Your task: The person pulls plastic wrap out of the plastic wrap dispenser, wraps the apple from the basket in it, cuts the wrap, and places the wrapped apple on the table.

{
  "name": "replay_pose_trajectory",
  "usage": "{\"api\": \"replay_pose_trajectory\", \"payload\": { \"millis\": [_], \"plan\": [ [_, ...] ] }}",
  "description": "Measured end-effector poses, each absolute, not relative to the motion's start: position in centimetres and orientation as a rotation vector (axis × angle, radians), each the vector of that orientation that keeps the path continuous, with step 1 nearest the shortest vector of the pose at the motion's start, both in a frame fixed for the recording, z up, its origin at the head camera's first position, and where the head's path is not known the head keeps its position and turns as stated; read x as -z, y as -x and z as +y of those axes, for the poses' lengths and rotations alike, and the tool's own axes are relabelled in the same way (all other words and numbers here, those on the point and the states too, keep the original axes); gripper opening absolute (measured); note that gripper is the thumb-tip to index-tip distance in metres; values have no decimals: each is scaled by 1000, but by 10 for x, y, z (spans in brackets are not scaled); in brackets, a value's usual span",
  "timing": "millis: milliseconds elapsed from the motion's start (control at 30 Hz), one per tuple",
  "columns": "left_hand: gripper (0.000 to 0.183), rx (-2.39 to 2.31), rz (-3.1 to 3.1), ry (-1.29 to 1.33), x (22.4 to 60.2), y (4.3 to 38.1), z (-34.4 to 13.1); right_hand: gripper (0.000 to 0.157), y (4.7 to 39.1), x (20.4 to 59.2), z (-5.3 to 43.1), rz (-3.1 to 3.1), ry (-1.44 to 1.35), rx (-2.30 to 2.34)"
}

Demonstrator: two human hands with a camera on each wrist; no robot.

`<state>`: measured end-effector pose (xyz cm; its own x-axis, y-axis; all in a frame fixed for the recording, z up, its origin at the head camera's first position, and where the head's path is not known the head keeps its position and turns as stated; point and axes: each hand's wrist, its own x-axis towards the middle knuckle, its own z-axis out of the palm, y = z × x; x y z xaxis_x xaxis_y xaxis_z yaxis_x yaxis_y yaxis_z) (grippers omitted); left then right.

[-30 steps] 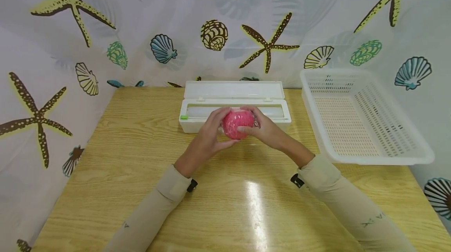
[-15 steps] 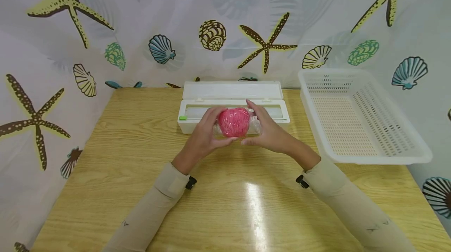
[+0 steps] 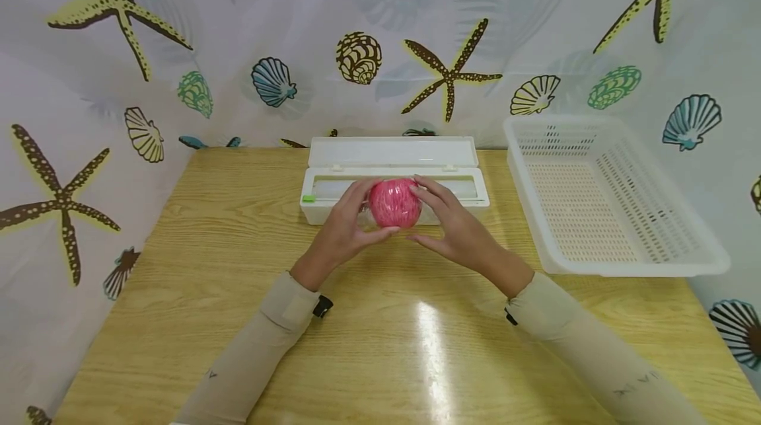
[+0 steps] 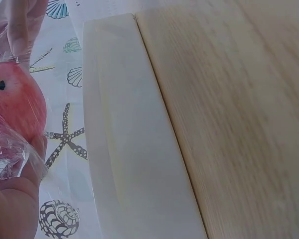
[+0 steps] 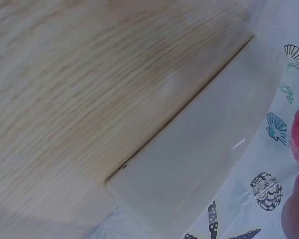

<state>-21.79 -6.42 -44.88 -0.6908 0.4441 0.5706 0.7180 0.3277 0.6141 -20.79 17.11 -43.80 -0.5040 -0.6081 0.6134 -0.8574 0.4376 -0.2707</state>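
Observation:
A pink-red apple [image 3: 395, 203] wrapped in clear plastic film is held up in front of the white box. My left hand [image 3: 341, 230] grips it from the left, fingers behind and thumb beneath. On the other side my right hand [image 3: 460, 230] touches the upper right of the apple with its fingertips, its thumb spread away below. In the left wrist view, crumpled film [image 4: 5, 149] bunches on the near side of the apple, whose dark stem spot shows. Part of my right hand [image 5: 296, 211] appears at the edge of the right wrist view.
A white film dispenser box [image 3: 315, 215] with its lid [image 3: 392, 152] raised stands at the back of the wooden table [image 3: 238, 213]; a pale roll [image 3: 339, 189] lies inside. A white slotted basket [image 3: 642, 271] stands to the right. A patterned curtain [image 3: 321, 15] hangs behind.
My right hand has loosened from the apple, spread apart beside it with loose film, then brought its fingertips back onto the upper right side. The left hand keeps its grip.

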Motion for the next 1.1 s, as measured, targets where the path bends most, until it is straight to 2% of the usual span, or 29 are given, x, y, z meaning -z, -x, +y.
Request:
{"api": "replay_pose_trajectory", "payload": {
  "millis": [467,1100],
  "plan": [
    [76,1484,-2348,979,453,218,-64,79,216,441,162,-2302,-1228,-843],
    [69,1486,-2440,827,445,218,-60,84,226,433,166,-2364,-1275,-1038]
  ]
}}
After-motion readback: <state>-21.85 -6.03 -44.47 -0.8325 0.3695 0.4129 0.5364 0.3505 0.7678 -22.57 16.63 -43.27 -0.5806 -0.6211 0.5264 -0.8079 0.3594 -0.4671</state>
